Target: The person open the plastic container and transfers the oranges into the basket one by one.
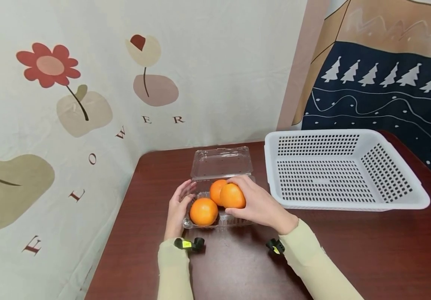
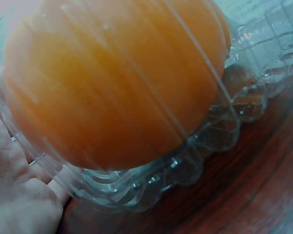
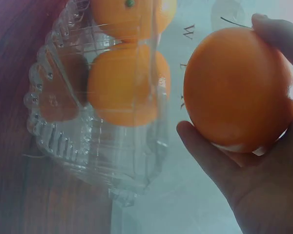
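A clear plastic clamshell box (image 1: 234, 221) lies on the table with its lid (image 1: 220, 163) folded back toward the wall. Inside it sit two oranges, one at the front left (image 1: 203, 212) and one behind (image 1: 216, 191). My right hand (image 1: 262, 207) grips a third orange (image 1: 233, 196) over the box. In the right wrist view that orange (image 3: 237, 90) is apart from the box wall, thumb and fingers around it. At the box's left side is my left hand (image 1: 178, 208), its fingers loosely bent along the wall; the left wrist view shows the palm (image 2: 24, 200) beside the clear plastic.
A white perforated basket (image 1: 350, 207) stands on the right of the dark red table (image 1: 230, 262). Behind the table hangs a pale cloth (image 1: 219, 83) with flower prints, and a dark blue one with white trees (image 1: 369, 100) at the right.
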`<state>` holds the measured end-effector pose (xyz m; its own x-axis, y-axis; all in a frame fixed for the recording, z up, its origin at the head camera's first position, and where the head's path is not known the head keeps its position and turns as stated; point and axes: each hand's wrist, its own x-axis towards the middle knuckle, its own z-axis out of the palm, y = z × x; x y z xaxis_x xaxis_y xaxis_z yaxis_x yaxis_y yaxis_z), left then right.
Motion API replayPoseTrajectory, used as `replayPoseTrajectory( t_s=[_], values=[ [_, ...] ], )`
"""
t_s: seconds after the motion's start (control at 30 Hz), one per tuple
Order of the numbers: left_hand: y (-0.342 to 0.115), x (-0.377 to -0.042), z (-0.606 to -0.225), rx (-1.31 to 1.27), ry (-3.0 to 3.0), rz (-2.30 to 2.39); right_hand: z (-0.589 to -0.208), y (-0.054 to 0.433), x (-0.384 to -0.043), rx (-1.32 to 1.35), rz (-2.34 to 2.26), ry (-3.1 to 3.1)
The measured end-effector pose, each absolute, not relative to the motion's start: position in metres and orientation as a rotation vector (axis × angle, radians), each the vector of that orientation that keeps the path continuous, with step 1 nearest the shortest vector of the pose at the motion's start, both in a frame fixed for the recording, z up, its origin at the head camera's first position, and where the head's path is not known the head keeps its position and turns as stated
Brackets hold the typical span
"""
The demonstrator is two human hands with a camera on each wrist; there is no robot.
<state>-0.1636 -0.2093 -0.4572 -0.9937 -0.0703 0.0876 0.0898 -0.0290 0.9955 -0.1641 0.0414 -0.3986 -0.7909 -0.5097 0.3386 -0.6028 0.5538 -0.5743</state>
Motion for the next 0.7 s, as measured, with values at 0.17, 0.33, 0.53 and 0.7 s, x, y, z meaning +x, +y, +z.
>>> replayPoseTrajectory(
  t_s=[0.17,0.33,0.53,0.7],
  values=[
    [-0.209,-0.163,-0.456,-0.027,-2.100,-2.178,-0.393,0.045,-0.164,0.984,1.025,-2.604],
    [-0.209,-0.163,-0.457,-0.032,-2.098,-2.177,-0.388,0.048,-0.163,1.004,0.997,-2.565],
    [-0.210,-0.164,-0.458,-0.029,-2.101,-2.179,-0.386,0.052,-0.164,1.028,0.989,-2.534],
    [-0.210,-0.164,-0.457,-0.025,-2.103,-2.182,-0.383,0.055,-0.164,1.045,0.997,-2.530]
  ],
)
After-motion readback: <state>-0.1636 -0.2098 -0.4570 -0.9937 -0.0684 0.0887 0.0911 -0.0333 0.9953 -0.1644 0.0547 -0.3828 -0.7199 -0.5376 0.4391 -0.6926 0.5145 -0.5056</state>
